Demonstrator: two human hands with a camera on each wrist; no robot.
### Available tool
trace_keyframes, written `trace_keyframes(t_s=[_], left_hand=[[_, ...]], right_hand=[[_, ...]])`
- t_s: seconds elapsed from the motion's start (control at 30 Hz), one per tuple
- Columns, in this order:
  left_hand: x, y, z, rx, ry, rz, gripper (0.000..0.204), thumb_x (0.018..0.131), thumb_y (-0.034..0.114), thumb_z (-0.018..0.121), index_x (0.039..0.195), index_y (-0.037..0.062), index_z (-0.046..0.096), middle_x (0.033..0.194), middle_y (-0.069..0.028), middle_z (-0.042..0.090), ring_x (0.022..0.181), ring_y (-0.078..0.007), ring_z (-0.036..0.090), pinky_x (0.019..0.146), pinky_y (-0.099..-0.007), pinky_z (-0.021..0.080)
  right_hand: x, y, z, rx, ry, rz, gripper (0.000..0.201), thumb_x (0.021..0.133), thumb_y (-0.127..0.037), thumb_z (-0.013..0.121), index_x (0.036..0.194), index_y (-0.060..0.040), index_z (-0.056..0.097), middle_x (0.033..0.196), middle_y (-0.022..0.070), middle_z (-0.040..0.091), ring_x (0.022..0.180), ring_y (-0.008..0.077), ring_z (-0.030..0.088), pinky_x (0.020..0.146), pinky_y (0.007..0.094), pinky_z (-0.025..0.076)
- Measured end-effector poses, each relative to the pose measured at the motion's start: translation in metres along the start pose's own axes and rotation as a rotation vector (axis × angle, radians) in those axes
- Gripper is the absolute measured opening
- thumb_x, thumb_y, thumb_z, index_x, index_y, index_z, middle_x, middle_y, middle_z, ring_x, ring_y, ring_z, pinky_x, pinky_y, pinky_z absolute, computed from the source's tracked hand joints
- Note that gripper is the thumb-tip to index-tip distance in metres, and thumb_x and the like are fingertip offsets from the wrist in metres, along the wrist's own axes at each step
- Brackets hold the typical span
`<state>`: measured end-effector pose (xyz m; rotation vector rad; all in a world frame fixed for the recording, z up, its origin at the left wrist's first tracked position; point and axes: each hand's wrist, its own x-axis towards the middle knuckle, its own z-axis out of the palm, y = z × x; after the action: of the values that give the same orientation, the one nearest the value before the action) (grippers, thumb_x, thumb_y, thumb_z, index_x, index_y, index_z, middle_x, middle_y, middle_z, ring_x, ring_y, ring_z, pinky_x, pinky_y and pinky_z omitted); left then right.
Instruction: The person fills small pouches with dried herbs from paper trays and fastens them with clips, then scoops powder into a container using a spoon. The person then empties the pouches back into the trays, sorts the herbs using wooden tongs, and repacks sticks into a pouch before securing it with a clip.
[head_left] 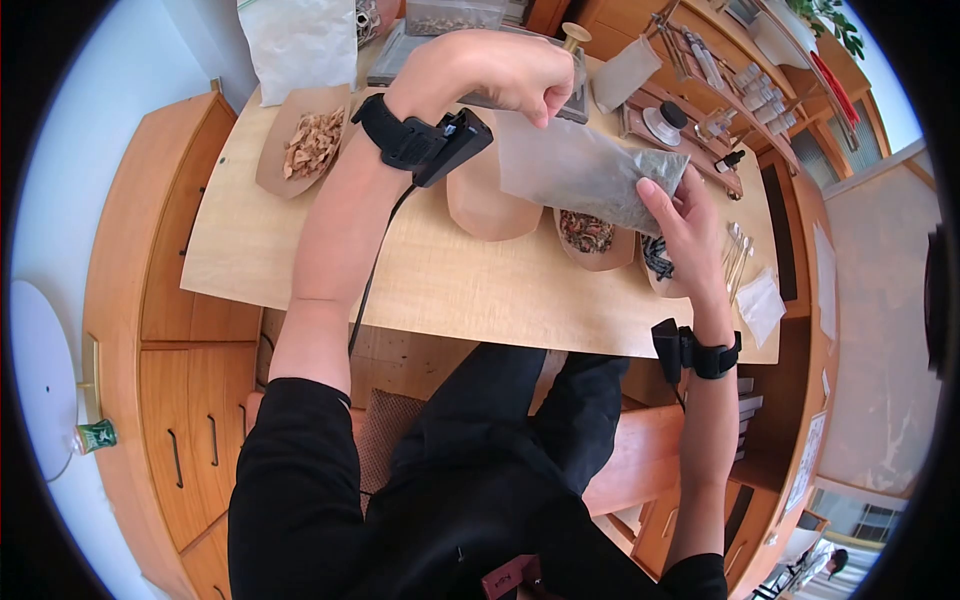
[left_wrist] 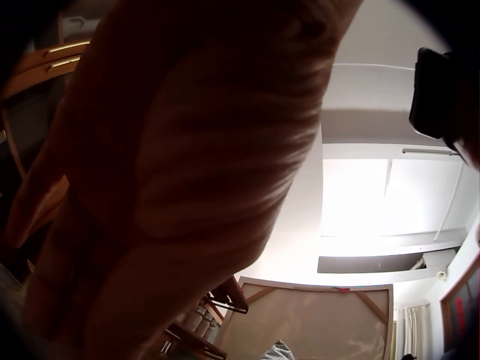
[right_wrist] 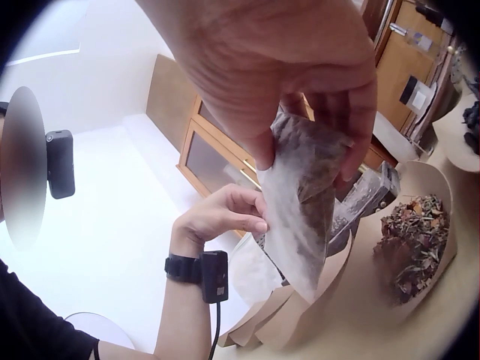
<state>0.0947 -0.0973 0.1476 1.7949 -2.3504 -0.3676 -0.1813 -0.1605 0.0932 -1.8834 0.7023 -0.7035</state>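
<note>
A whitish translucent pouch [head_left: 565, 165] stretches between both hands over the table, with dark grey-green filling at its right end. My right hand [head_left: 690, 225] grips that filled end, thumb on the near side. At the other end, my left hand [head_left: 505, 75] pinches the pouch's edge; the right wrist view shows thumb and fingertips on the pouch [right_wrist: 296, 202]. Under the pouch lies a brown paper dish [head_left: 490, 212]. Beside it a dish holds mixed dried plant pieces [head_left: 588, 232], and another, partly behind my right hand, holds dark strips [head_left: 656, 257].
A paper dish of pale dried shavings [head_left: 312, 145] lies at the left, near a white bag [head_left: 300, 50]. Bottles line a wooden rack [head_left: 745, 85] at the back right. Thin sticks [head_left: 738, 255] and a white tissue [head_left: 762, 303] lie by the right edge.
</note>
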Motion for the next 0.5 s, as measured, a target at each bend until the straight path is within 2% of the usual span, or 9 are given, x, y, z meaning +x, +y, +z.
trace_keyframes(t_s=[0.27,0.5], left_hand=[[0.002,-0.013,0.006,-0.003,0.019,-0.054,0.014,0.076,0.009,0.072,0.085,-0.0015,0.069,0.072,-0.0115,0.066,0.068,-0.0239,0.063,0.06,-0.037,0.049],[0.005,-0.021,0.008,-0.044,-0.018,-0.092,0.015,0.076,0.009,0.073,0.087,-0.0017,0.069,0.074,-0.0104,0.067,0.07,-0.0231,0.062,0.062,-0.0376,0.049]], right_hand=[[0.009,-0.023,0.008,-0.086,-0.002,-0.044,0.04,0.092,-0.026,0.069,0.116,0.0041,0.057,0.099,0.0067,0.065,0.087,0.0102,0.061,0.078,0.0259,0.051],[0.02,-0.028,0.01,-0.32,0.047,-0.106,0.045,0.087,-0.034,0.073,0.108,0.0046,0.062,0.084,0.0086,0.064,0.074,0.0118,0.058,0.065,0.0272,0.049]])
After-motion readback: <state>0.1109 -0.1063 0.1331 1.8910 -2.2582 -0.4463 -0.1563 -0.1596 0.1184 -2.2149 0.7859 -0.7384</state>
